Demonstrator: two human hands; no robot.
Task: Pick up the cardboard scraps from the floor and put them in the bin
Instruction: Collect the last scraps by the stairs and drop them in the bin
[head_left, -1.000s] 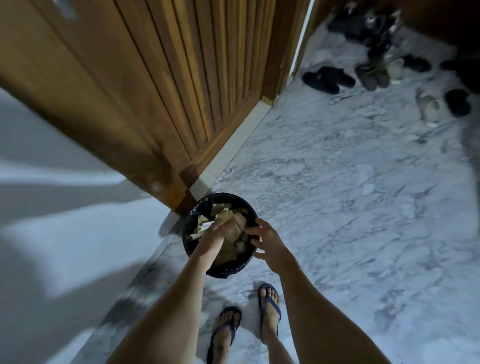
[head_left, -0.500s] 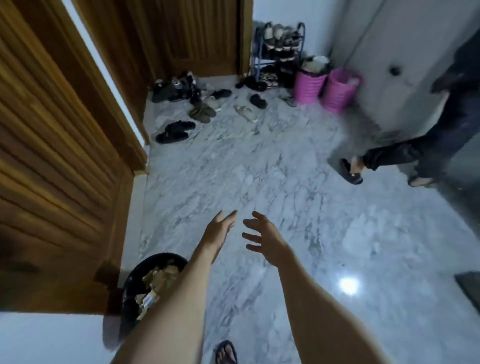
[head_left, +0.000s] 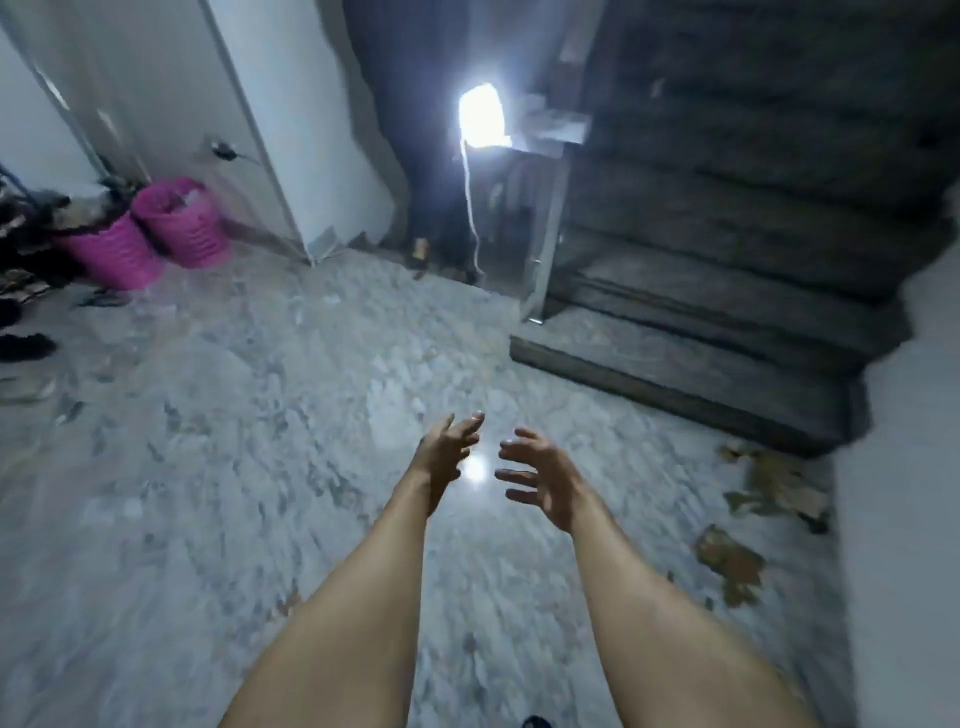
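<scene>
Looking for: more cardboard scraps (head_left: 769, 488) to pick up. I think this is the step where the person goes to get the next bits.
Left hand: the left hand (head_left: 445, 451) is held out in front, above the floor (head_left: 208, 467). Its fingers are straight and a little apart. It holds nothing.
Right hand: the right hand (head_left: 540, 480) is just beside the left one, not touching it. Its fingers are spread and bent a little. It holds nothing too.
Scraps: brown torn pieces lie on the floor over on the right, near the white wall (head_left: 898, 467). One bunch sits close to the bottom of the stairs (head_left: 701, 338). Another scrap (head_left: 730, 558) lies nearer to the person. The picture is blurry, so I cannot count them.
Bin: not in this picture, so I cannot tell where it is.
How far along: not done, I think, because scraps are on the floor.
Next move: both hands are well apart from the scraps. The person needs to turn right, bend down, and reach low. The pieces look flat and thin, so fingertips must slide under an edge to lift them.
Other things: two pink baskets (head_left: 150, 234) stand far off on the left by a white door (head_left: 291, 104). A bright lamp (head_left: 483, 115) shines at the back.
</scene>
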